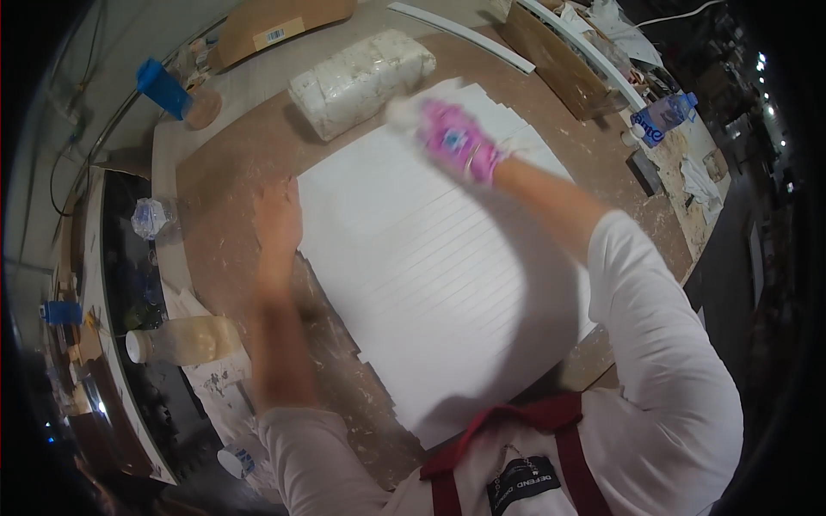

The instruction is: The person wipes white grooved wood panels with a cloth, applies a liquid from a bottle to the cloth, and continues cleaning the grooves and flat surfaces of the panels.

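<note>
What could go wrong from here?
The gloved right hand, blurred by motion, might bump the white wrapped block close by. The white sheet could slip, as the left hand is only at its left edge. The bottle of cloudy liquid could be knocked by the left forearm.

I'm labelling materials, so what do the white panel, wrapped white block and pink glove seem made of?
White panel: matte, perhaps painted wood strips, given parallel lines and stepped edges.
Wrapped white block: seemingly glossy plastic film outside, from creases and highlights; contents unclear.
Pink glove: possibly patterned fabric or rubber; blur leaves material and finish open.
</note>
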The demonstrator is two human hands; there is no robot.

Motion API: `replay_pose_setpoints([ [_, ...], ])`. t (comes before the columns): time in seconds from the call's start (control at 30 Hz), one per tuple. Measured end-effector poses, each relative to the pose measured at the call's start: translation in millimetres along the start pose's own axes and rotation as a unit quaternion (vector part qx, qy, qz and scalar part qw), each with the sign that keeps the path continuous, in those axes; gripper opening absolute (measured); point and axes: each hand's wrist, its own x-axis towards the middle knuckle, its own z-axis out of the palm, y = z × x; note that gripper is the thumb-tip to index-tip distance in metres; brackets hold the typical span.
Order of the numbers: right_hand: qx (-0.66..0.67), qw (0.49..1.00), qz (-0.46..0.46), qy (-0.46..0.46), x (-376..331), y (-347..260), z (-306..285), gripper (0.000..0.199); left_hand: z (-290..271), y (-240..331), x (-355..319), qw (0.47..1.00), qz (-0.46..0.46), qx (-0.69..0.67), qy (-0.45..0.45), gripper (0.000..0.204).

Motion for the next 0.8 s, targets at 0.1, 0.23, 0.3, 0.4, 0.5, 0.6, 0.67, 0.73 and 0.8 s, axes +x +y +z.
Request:
replay_pose_setpoints([
  [0.1,-0.159,0.986,0.038,0.032,12.2,27.4,30.9,0.023,2.7,3.3,6.6,0.997,0.067,0.013,-0.035,0.035],
  [0.23,-0.097,0.978,-0.175,-0.049,-4.2,-64.8,62.0,0.032,15.3,-39.4,0.9,0.995,0.092,0.039,0.008,0.035],
  [0.3,-0.098,0.987,-0.099,-0.075,9.6,-28.6,48.8,0.041,3.6,-29.3,0.0,0.993,0.112,-0.028,0.014,0.033],
  [0.4,-0.045,0.993,0.064,-0.083,32.5,39.4,10.5,0.049,-8.4,6.0,-0.5,0.997,0.072,-0.035,-0.013,0.033],
  [0.5,-0.117,0.985,0.125,-0.005,23.3,88.6,-4.0,0.037,-6.0,6.2,2.9,0.996,0.089,0.001,-0.017,0.033],
  [0.6,-0.282,0.955,-0.005,0.092,16.1,82.7,21.6,0.024,2.4,-12.2,3.3,0.995,0.095,0.030,-0.005,0.035],
  [0.67,-0.140,0.981,-0.130,-0.038,-11.5,-3.5,44.5,0.039,1.2,-23.5,0.2,0.996,0.089,0.028,-0.017,0.036],
  [0.73,-0.378,0.875,-0.302,0.014,-26.7,3.1,58.3,0.043,-1.8,-17.0,0.8,0.997,0.065,0.022,-0.042,0.039],
  [0.8,-0.096,0.974,-0.204,0.029,-32.9,18.4,23.5,0.038,-6.8,-6.9,1.3,0.996,0.062,0.021,-0.052,0.039],
])
